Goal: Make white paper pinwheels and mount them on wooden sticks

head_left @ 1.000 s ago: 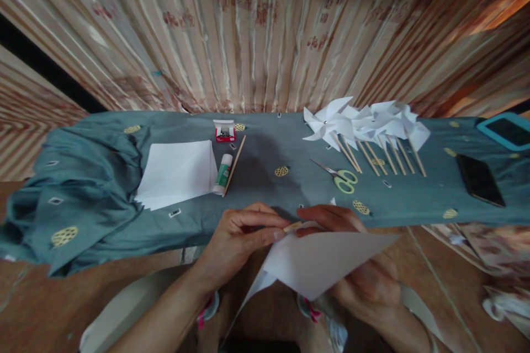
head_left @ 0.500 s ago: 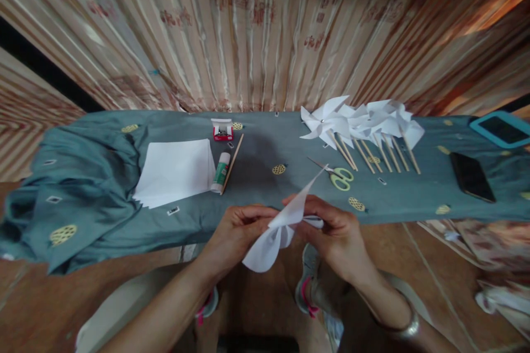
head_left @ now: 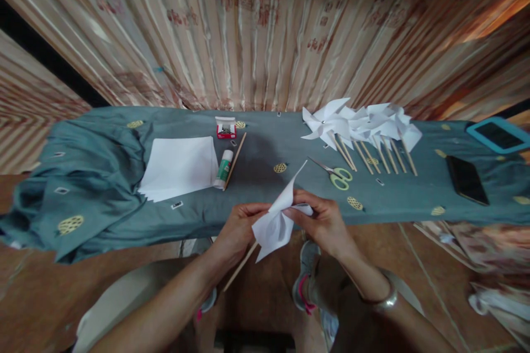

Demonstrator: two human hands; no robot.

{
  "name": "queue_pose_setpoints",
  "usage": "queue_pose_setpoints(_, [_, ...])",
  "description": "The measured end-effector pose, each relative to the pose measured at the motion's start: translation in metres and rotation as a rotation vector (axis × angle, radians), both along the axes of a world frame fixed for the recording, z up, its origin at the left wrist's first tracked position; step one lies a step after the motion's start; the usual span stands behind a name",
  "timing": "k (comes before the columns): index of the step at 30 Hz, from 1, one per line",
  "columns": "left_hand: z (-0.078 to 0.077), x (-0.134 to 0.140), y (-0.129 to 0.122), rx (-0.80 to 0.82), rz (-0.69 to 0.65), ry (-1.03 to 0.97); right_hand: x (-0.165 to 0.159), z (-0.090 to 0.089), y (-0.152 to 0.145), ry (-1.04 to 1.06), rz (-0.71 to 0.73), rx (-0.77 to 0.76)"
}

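Observation:
A white paper pinwheel (head_left: 278,227) is held between both hands, in front of the table's near edge. A thin wooden stick (head_left: 240,267) slants down and left from behind it. My left hand (head_left: 244,230) is closed at the pinwheel's left side; its fingertips are partly hidden behind the paper. My right hand (head_left: 321,220) pinches the folded paper on the right, thumb near the pinwheel's middle. One blade points up toward the scissors (head_left: 340,178), which have green handles and lie on the cloth.
Finished pinwheels (head_left: 331,122) on sticks lie at the back right. To the left are a paper stack (head_left: 180,168), a glue stick (head_left: 223,168), a loose wooden stick (head_left: 234,161) and a small red box (head_left: 226,128). A phone (head_left: 467,179) and a blue-framed device (head_left: 500,134) lie right.
The pinwheel has turned in my hands, and its stick now shows below it. My right hand has shifted slightly left. The view has moved a little.

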State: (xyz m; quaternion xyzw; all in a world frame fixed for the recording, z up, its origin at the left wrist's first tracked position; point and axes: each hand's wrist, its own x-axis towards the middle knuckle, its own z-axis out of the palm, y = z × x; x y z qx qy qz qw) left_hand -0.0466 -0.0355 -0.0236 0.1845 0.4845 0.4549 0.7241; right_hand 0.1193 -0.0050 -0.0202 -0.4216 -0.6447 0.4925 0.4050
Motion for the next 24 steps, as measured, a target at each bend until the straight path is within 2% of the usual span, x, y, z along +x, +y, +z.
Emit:
queue_pose_setpoints(6, [-0.014,0.005,-0.001,0.011,0.039,-0.001,0.000,-0.014,0.009,0.006,0.048,-0.177])
queue_pose_setpoints(13, [-0.022,0.003,-0.005,0.053,0.011,0.002,-0.001,-0.014,0.010,0.069,0.053,-0.304])
queue_pose_setpoints(19, [-0.017,0.003,-0.005,0.035,0.050,-0.006,-0.003,-0.012,0.009,0.071,0.043,-0.331])
queue_pose_setpoints(24, [-0.022,0.003,-0.003,0.080,0.054,-0.050,-0.002,-0.012,0.010,0.042,0.020,-0.297])
